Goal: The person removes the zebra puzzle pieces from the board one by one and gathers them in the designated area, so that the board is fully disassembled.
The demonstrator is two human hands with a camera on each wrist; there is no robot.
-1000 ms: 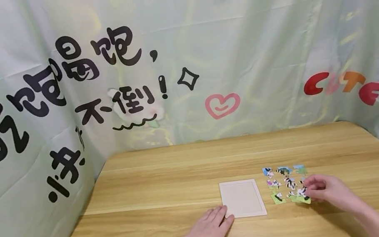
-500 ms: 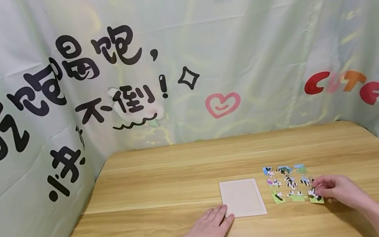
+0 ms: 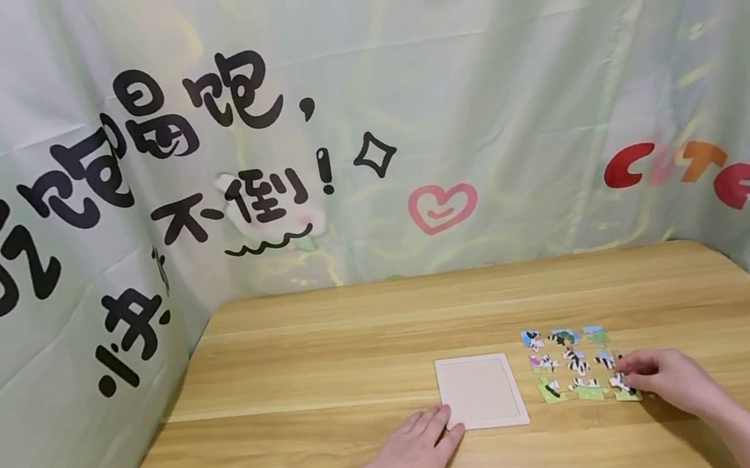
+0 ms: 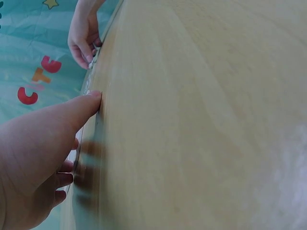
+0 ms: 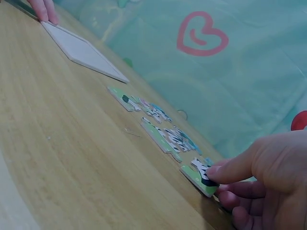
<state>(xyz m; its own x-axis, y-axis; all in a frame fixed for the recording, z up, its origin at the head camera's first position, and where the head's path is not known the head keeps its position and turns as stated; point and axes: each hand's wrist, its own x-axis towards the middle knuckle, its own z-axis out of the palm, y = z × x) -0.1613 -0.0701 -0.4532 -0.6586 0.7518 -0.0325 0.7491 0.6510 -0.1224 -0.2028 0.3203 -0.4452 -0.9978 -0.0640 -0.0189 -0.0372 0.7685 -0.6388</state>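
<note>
My right hand (image 3: 675, 379) pinches the near-right corner puzzle piece (image 5: 197, 179) by its edge, thumb on top. This piece has green grass and a black-and-white animal, and lies at the table surface beside the other pieces. Several more puzzle pieces (image 3: 587, 389) lie in loose rows with small gaps between them. To their left is a pale puzzle frame (image 3: 480, 391), flat with a raised rim. The left hand (image 3: 416, 465) rests on the table, fingers extended, its fingertips touching the frame's near-left corner. In the left wrist view, the left thumb (image 4: 86, 108) stretches out over the wood.
The wooden table (image 3: 280, 376) spreads around the frame and pieces. A printed cloth curtain (image 3: 508, 93) hangs behind the table's far edge and along both sides.
My right hand has shifted the corner piece to the right, away from its neighbour, then stayed about there. The left hand and the frame have not moved.
</note>
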